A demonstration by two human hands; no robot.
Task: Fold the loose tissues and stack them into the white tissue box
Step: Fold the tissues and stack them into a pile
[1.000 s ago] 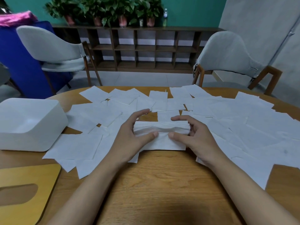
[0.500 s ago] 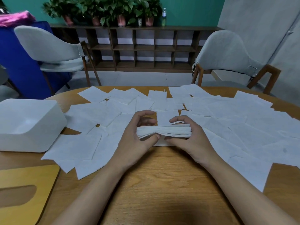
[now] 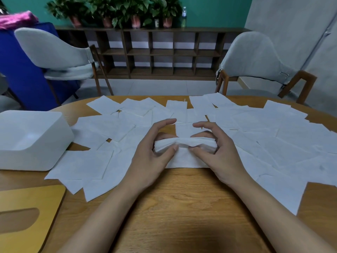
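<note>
A dark shelf (image 3: 164, 52) (potted plants (image 3: 118, 11) on top) stands behind two grey chairs (image 3: 255, 57).

Left forearm (image 3: 102, 216) and right forearm (image 3: 269, 212) bare to frame edge; left hand (image 3: 151, 161), right hand (image 3: 221, 157) bare, nails short.

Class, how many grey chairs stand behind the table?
2: the left chair beyond the table at left, the right chair beyond it at right. A grey shape at the far-left edge may be a third.
</note>
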